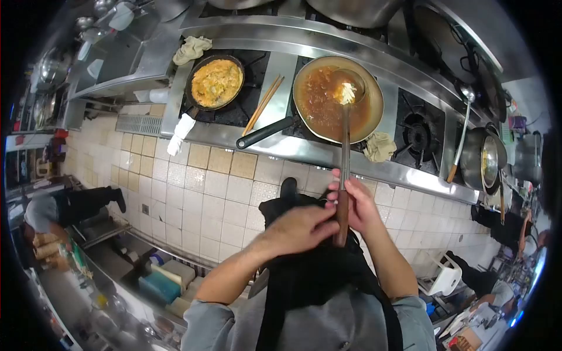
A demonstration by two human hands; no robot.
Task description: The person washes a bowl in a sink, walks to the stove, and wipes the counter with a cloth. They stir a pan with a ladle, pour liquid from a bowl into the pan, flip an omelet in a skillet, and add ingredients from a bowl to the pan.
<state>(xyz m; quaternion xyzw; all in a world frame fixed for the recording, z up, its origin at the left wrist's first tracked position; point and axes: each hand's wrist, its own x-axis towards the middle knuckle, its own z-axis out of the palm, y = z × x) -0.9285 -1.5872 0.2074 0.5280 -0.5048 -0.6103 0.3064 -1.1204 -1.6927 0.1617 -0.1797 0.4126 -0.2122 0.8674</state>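
On the far left, another person [58, 210] in dark clothes bends over a low counter. Up on the long metal stove [275, 143], a yellowish cloth [192, 49] lies by a black pan [215, 83] full of yellow egg food. A white towel [180, 133] is wrapped on that pan's handle. A pair of chopsticks [263, 104] lies on the stove between the two pans.

Next is a big pan [338, 99] of brown sauce, with its dark handle sticking out toward the floor. The ladle [344, 146] has its bowl over the sauce with some pale food in it. Its long handle comes back to the person.

The left hand [301, 228] is closed and touches the ladle's wooden end. The right hand [357, 205] is wrapped tight around the same handle, just beside the left. Nothing stands between the hands and the pan.

A crumpled rag [379, 146] lies right of the big pan, then a bare burner [418, 134]. Farther right, a second ladle [461, 134] leans by some metal pots [483, 158].
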